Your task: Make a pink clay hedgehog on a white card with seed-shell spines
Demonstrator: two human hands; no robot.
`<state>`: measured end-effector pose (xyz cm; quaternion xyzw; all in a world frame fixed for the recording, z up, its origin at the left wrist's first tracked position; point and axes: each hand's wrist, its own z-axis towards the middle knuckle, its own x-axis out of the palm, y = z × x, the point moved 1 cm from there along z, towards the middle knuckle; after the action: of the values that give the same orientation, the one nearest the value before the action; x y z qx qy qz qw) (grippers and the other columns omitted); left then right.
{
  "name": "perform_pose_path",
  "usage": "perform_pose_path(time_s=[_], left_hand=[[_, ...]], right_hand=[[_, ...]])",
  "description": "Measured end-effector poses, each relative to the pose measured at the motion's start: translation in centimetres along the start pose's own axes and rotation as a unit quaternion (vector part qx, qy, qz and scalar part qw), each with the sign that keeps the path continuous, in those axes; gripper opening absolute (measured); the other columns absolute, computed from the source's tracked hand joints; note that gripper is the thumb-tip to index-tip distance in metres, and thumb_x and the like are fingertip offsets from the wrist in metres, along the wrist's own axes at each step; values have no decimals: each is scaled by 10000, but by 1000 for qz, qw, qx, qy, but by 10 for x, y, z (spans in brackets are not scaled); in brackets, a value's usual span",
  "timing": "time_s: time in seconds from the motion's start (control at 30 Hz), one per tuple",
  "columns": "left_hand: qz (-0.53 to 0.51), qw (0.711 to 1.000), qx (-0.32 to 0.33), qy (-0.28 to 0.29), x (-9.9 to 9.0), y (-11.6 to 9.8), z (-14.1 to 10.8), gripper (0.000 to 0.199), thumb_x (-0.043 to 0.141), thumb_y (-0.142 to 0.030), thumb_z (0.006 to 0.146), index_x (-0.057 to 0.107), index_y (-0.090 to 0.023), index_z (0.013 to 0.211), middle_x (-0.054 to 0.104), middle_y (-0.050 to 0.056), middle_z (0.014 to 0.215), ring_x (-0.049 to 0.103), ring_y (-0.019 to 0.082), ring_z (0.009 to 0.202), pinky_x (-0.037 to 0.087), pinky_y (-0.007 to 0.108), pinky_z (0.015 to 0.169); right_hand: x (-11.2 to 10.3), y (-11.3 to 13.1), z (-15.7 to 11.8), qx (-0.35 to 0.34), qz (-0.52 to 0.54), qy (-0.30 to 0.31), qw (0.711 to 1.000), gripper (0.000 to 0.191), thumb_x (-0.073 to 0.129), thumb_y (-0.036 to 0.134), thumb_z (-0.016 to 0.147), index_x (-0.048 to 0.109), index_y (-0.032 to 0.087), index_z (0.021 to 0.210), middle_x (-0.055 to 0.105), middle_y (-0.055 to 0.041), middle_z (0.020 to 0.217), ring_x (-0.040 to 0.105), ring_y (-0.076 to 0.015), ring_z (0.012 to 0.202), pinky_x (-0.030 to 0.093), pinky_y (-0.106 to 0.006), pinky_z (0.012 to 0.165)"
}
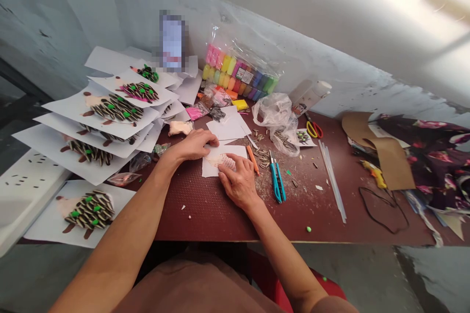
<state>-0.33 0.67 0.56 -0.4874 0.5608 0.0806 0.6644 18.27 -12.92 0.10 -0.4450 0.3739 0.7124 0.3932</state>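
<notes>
head view: beside grey wall [128,14], both hands [200,144] [239,181] (fingers loosely curled) touch paper [210,169] on maroon table [209,217]

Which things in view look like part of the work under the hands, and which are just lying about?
Likely part of the job:
sheet, right hand on it, left hand at its edge
seeds, loose to its right
seed pictures, at left

Likely just lying about:
cloth, far right
cardboard, beside it
power strip, far left

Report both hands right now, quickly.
Left hand: at the paper sheet's far edge; grip cannot be told.
Right hand: open, over that sheet, nothing visibly held.
</notes>
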Motion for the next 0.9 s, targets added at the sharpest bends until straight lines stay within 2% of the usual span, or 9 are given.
perform_pose_path(time_s=[0.33, 0.47, 0.6, 0.77, 0.9], left_hand=[[3, 1000, 0, 8, 0, 0, 0, 416, 520, -130, 717, 713, -203, 1079, 732, 59, 1173, 619, 268, 1127, 442, 375, 997], [4, 1000, -4, 9, 0, -1, 0, 425, 520, -119, 714, 714, -197, 1084, 730, 63, 1171, 617, 269, 1127, 439, 375, 998], [6, 1000, -2, 6, 1, 1, 1, 427, 521, -115, 714, 717, -208, 1082, 733, 54, 1172, 619, 267, 1125, 444, 374, 991], [8, 1000, -1, 5, 1, 1, 1, 423, 526, -119, 718, 719, -207, 1084, 735, 53, 1173, 621, 266, 1125, 445, 376, 995], [5, 1000, 0, 3, 1, 1, 0, 422, 527, -115, 715, 720, -207, 1078, 737, 54, 1167, 627, 266, 1117, 450, 379, 995]], right_hand=[[-1, 0, 0, -2, 45, -25, 999, 174, 578, 295, 977, 744, 249, 1002, 592, -98, 1345, 521, -255, 1180, 386, -416, 999], [-2, -1, -1, 12, 73, -27, 997, 142, 584, 271, 957, 721, 236, 976, 599, -95, 1334, 533, -255, 1188, 397, -418, 1015], [-2, -3, -3, 35, 87, -56, 994, 155, 569, 245, 951, 711, 228, 1012, 613, -103, 1287, 548, -255, 1188, 409, -427, 1022], [-1, -2, -2, 11, 70, -52, 996, 207, 563, 246, 959, 735, 252, 1074, 600, -104, 1305, 544, -252, 1186, 409, -422, 1009], [-1, -1, -1, -5, 51, -35, 998, 210, 560, 257, 968, 753, 257, 1051, 585, -109, 1348, 527, -258, 1197, 397, -423, 1002]])
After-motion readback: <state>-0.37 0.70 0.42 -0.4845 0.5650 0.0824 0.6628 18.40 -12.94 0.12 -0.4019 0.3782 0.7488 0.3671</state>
